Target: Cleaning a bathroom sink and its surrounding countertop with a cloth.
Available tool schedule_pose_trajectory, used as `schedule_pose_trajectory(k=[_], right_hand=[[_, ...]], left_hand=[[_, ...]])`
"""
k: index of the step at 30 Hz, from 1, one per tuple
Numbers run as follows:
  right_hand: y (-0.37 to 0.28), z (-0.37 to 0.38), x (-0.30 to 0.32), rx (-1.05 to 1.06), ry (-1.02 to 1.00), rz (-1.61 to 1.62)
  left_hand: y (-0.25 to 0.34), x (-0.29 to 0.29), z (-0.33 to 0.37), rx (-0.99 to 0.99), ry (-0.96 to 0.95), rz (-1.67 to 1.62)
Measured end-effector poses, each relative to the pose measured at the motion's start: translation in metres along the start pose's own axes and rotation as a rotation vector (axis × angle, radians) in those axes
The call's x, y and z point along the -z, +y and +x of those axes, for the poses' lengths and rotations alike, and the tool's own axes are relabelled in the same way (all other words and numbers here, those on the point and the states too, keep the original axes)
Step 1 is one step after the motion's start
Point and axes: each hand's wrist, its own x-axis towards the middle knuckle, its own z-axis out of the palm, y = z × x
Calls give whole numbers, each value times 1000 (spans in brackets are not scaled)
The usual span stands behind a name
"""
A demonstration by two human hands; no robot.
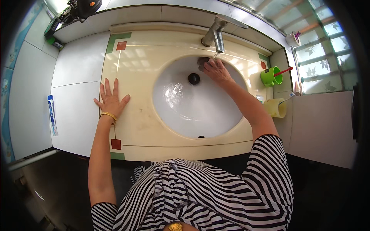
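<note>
My left hand (111,99) lies flat with spread fingers on the cream countertop (133,96), left of the white oval sink (173,115). A gold bangle circles that wrist. My right hand (217,72) reaches to the sink's back wall, just below the spout of the metal faucet (217,32). Its fingers are closed over a small grey pad (202,62), pressed against the basin; what exactly the pad is cannot be made out. A thin stream of water runs from the spout onto that hand. The dark drain (193,79) shows beside it.
On the right stand a green cup (271,77) with a red-handled toothbrush and a pale yellow cup (275,107) with another toothbrush. A blue-and-white toothpaste tube (52,115) lies on the tiles at left. Glass louvres (322,65) border the right, above a tiled ledge.
</note>
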Motion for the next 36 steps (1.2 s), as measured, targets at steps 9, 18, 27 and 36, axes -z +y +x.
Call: schedule_pose_trajectory(k=[9, 18, 27, 36], right_hand=[[-87, -85, 27, -729, -892, 514], [-52, -13, 20, -739, 156, 1024], [-89, -26, 13, -578, -671, 578], [-162, 28, 21, -670, -355, 1458]], left_hand=[[-7, -6, 1, -5, 72, 48], [-9, -9, 2, -5, 55, 23], [-13, -12, 6, -31, 77, 48], [-8, -11, 6, -11, 80, 75]])
